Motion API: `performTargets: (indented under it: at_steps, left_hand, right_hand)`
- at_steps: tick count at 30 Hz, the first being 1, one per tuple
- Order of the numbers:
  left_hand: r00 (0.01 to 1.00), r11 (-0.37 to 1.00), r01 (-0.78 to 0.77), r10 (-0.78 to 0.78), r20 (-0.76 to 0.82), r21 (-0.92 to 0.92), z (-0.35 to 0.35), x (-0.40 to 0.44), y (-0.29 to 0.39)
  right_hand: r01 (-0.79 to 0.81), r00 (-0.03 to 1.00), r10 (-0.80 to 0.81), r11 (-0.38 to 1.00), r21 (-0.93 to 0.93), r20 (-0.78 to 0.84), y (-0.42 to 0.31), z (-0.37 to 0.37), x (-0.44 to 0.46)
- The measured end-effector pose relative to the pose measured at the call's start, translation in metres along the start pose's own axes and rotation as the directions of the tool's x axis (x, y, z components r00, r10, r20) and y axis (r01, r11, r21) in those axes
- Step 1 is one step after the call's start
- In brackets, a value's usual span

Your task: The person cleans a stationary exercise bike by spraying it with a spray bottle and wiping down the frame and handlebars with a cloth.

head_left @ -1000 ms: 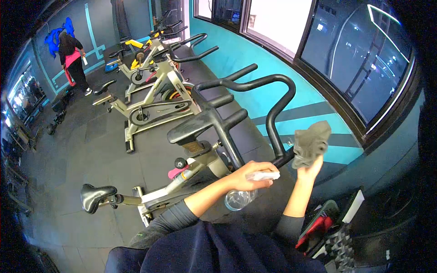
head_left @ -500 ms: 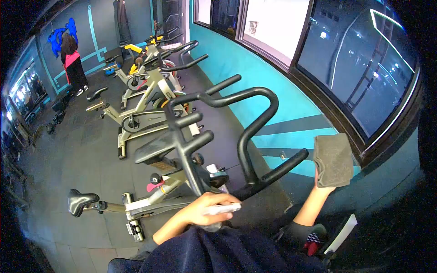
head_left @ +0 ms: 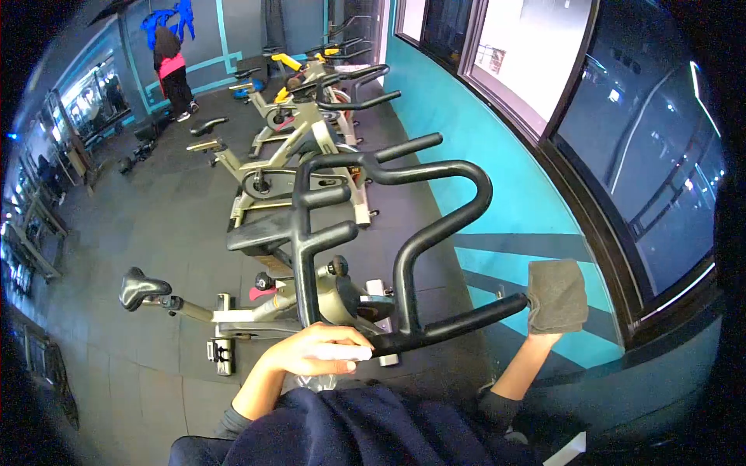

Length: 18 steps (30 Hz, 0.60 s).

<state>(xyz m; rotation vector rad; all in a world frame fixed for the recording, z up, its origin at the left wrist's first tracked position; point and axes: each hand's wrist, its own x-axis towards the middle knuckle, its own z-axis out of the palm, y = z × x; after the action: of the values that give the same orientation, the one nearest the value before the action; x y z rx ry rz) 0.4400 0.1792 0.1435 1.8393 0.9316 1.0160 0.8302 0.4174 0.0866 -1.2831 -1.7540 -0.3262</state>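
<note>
My left hand (head_left: 311, 351) is closed around a spray bottle (head_left: 342, 352), with its white head pointing right and a bit of the clear body showing below my fingers. It is just in front of the near handlebar (head_left: 404, 342) of an exercise bike. At the right, a folded grey cloth (head_left: 558, 297) covers most of my right hand (head_left: 545, 339), which holds it up beside the tip of the bar's right grip (head_left: 505, 309). The fingers behind the cloth are hidden. The bike's black saddle (head_left: 144, 287) is at the left.
More exercise bikes (head_left: 303, 151) stand in a row beyond the near one. A teal wall (head_left: 497, 186) with windows (head_left: 521, 62) runs along the right. Far back, a person (head_left: 172, 74) stands near the wall. Gym equipment (head_left: 35, 217) lines the left side.
The view has shifted, and the bikes sit further right. My left hand with the spray bottle has moved left. The cloth in my right hand is now close to the grip's end.
</note>
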Motion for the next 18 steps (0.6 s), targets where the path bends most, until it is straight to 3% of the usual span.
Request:
performTargets:
  at_steps: [1,2,4,5,6,8,12,13,15,16,18]
  left_hand:
    - [0.984,0.981,-0.169,0.164,0.063,0.097,-0.002,0.002,-0.003]
    - [0.990,0.996,-0.087,0.084,0.110,0.025,-0.004,0.002,-0.002]
    - [0.973,0.986,-0.167,0.167,0.159,-0.013,-0.009,0.007,-0.007]
    - [0.973,0.988,-0.144,0.152,0.172,-0.058,-0.011,0.010,-0.005]
    - [0.971,0.987,-0.149,0.157,0.183,-0.060,-0.012,0.013,-0.001]
    - [0.959,0.970,0.183,-0.140,0.247,-0.161,-0.016,0.013,0.008]
    - [0.966,0.986,0.137,-0.111,0.234,-0.098,-0.015,0.010,0.008]
    - [0.970,0.990,0.115,-0.093,0.225,-0.086,-0.014,0.010,0.007]
    - [0.966,0.982,0.140,-0.107,0.234,-0.126,-0.014,0.008,0.009]
    - [0.965,0.982,0.138,-0.102,0.242,-0.133,-0.015,0.009,0.009]
    - [0.969,0.986,0.113,-0.083,0.232,-0.121,-0.014,0.009,0.009]
  right_hand:
    - [-0.015,1.000,0.015,1.000,0.008,-0.010,0.000,0.009,-0.005]
    - [-0.172,0.980,0.199,0.861,0.478,-0.007,0.003,0.020,-0.012]
    - [-0.242,0.932,0.359,0.511,0.825,0.051,-0.005,0.010,-0.006]
    - [-0.170,0.983,0.183,0.931,0.323,-0.011,-0.012,-0.001,0.000]
    - [0.010,0.998,0.009,0.952,-0.306,0.060,-0.019,-0.009,0.004]
    - [-0.015,1.000,0.019,0.944,-0.329,0.007,0.000,-0.004,-0.004]
    - [-0.035,0.995,-0.003,0.930,-0.365,-0.103,-0.012,0.002,-0.008]
    - [-0.027,0.996,-0.005,0.934,-0.358,-0.089,-0.025,-0.003,0.000]
    - [0.200,0.979,-0.177,0.917,-0.345,0.097,-0.054,-0.015,0.019]
    - [0.212,0.977,-0.186,0.917,-0.337,0.107,-0.055,-0.008,0.021]
    - [0.128,0.992,-0.124,0.981,-0.145,0.037,-0.052,0.010,0.025]
